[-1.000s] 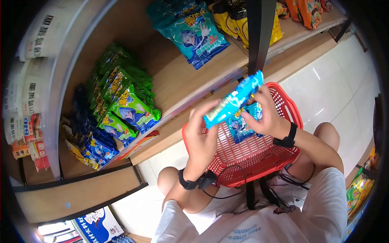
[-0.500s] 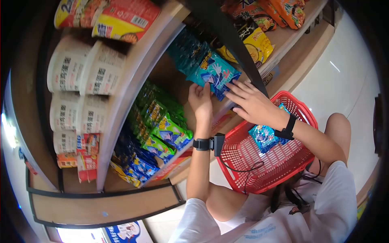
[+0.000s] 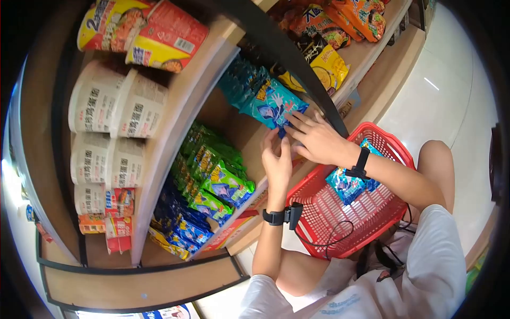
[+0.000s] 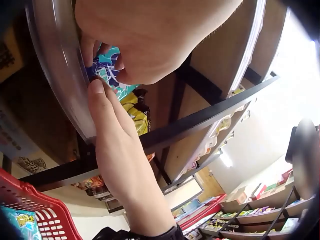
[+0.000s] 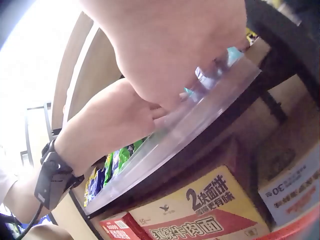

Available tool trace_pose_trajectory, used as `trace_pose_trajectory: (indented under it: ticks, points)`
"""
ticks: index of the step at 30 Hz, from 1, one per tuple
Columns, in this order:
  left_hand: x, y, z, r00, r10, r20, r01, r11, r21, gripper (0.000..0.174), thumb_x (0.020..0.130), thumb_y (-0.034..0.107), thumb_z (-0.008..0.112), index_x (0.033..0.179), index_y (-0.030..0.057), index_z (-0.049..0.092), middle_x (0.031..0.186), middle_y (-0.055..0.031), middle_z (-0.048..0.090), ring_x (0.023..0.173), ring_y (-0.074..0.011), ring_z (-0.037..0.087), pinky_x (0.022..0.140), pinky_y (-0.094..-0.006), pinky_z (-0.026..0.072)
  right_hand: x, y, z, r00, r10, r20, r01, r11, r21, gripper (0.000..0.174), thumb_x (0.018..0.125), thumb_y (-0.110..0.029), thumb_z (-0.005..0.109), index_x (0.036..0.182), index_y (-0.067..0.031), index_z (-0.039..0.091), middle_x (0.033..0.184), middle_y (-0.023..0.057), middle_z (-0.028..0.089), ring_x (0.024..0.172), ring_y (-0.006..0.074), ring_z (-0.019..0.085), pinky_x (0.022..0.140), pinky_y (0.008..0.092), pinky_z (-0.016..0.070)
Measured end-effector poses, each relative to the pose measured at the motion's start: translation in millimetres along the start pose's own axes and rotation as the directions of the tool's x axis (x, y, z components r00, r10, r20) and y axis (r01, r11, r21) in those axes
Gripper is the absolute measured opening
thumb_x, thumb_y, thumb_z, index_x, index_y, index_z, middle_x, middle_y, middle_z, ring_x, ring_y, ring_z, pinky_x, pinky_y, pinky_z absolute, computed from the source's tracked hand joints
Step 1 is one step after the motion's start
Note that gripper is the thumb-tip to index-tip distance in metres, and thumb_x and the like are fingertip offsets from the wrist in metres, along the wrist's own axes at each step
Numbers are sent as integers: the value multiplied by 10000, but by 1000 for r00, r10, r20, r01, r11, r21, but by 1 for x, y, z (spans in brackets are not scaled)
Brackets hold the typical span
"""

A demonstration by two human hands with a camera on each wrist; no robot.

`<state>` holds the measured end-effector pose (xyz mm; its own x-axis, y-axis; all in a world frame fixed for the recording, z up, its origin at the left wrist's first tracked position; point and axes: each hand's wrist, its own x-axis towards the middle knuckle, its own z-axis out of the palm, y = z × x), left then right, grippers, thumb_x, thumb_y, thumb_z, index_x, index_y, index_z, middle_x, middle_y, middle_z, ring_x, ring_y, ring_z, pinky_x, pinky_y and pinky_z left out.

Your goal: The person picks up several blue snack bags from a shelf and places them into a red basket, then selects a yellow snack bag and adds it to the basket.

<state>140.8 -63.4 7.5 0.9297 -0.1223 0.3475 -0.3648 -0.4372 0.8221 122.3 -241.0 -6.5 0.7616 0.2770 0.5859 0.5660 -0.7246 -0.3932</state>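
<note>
A row of teal noodle packets (image 3: 271, 103) stands on a wooden shelf. My left hand (image 3: 277, 157) reaches up and pinches the lower edge of the front teal packet (image 4: 107, 70) behind the clear shelf lip. From the right, my right hand (image 3: 313, 138) lies on the same packet with its fingers straight and spread; one finger (image 4: 107, 117) touches the packet's bottom. In the right wrist view the packet (image 5: 220, 70) shows through the clear lip, below my right hand (image 5: 185, 40).
A red basket (image 3: 390, 141) on my lap holds blue packets (image 3: 348, 183). Green packets (image 3: 223, 181) and dark blue ones (image 3: 180, 226) fill the shelf below. Cup noodles (image 3: 106, 117) stack at the left, yellow packets (image 3: 329, 64) lie beyond a black upright (image 3: 287, 58).
A second ago both hands held a blue packet over the basket. They then reached up to the shelf; my left hand has now dropped to the teal packet's lower edge.
</note>
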Motion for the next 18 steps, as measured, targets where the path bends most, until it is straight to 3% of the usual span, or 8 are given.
trace_pose_trajectory:
  ticks: [4, 6, 7, 9, 11, 13, 15, 18]
  points:
    - [-35, 24, -3, 989, -147, -2, 145, 976, -160, 264, 1012, 124, 583, 1209, -51, 589, 1239, -154, 627, 1189, -221, 602, 979, -328, 493, 2, 0, -16, 996, -91, 5, 91, 994, 62, 450, 902, -275, 650, 1253, 5, 611, 1450, 203, 498, 1391, 355, 417, 1128, 571, 339]
    - [-64, 29, 1, 972, -231, 41, 234, 941, -244, 208, 1009, 88, 585, 1176, -35, 605, 1176, -122, 657, 1188, -185, 584, 1007, -315, 468, -7, -2, -20, 964, -162, -211, 173, 984, 39, 314, 884, -195, 651, 1119, 14, 634, 1213, 186, 633, 1180, 369, 568, 1031, 449, 453]
    - [-76, 21, 5, 1000, -20, -18, 19, 999, -50, 141, 1004, 60, 566, 1097, -26, 631, 1144, -119, 664, 1191, -202, 587, 1009, -323, 465, -17, -4, -30, 967, -151, -206, 176, 978, 111, 254, 868, -164, 657, 1056, 6, 637, 1110, 164, 640, 1068, 354, 591, 944, 432, 476]
    - [-97, 21, 16, 997, 12, -77, -13, 1000, -10, 119, 996, 40, 557, 1054, -21, 641, 1129, -125, 667, 1191, -217, 592, 1015, -339, 461, -32, 4, -36, 942, -199, -270, 249, 954, 165, 130, 823, -94, 673, 914, -15, 626, 892, 110, 607, 827, 312, 587, 741, 410, 480]
    - [-108, 31, 19, 991, 122, -45, -115, 984, 133, 113, 982, 8, 540, 1021, -17, 643, 1112, -135, 670, 1178, -247, 608, 1010, -355, 463, -64, 19, -38, 974, -176, -139, 199, 965, 172, 97, 819, -84, 671, 862, -18, 615, 864, 117, 605, 810, 312, 599, 702, 413, 491]
    - [-118, 29, 32, 981, -148, 127, 154, 988, -33, 154, 969, 11, 562, 1114, -11, 611, 1117, -110, 668, 1104, -200, 627, 964, -328, 486, -87, 42, -35, 993, -105, 59, 94, 982, 165, 87, 828, -84, 652, 844, -16, 600, 847, 139, 621, 793, 334, 615, 695, 432, 496]
    - [-137, 0, 61, 880, -379, 285, 462, 821, -334, 223, 967, 18, 558, 1185, -29, 568, 1111, -98, 666, 1028, -161, 637, 924, -309, 504, -103, 63, -25, 963, 12, 268, -52, 988, 145, 73, 836, -71, 628, 855, -10, 593, 842, 158, 638, 786, 358, 623, 706, 452, 496]
    - [-165, -55, 95, 745, -493, 449, 630, 741, -232, 287, 963, 65, 560, 1235, -27, 566, 1140, -105, 662, 1047, -174, 632, 929, -298, 498, -127, 89, -11, 873, 221, 435, -241, 970, -9, 108, 879, -111, 604, 905, -6, 604, 904, 189, 666, 817, 395, 643, 722, 497, 504]
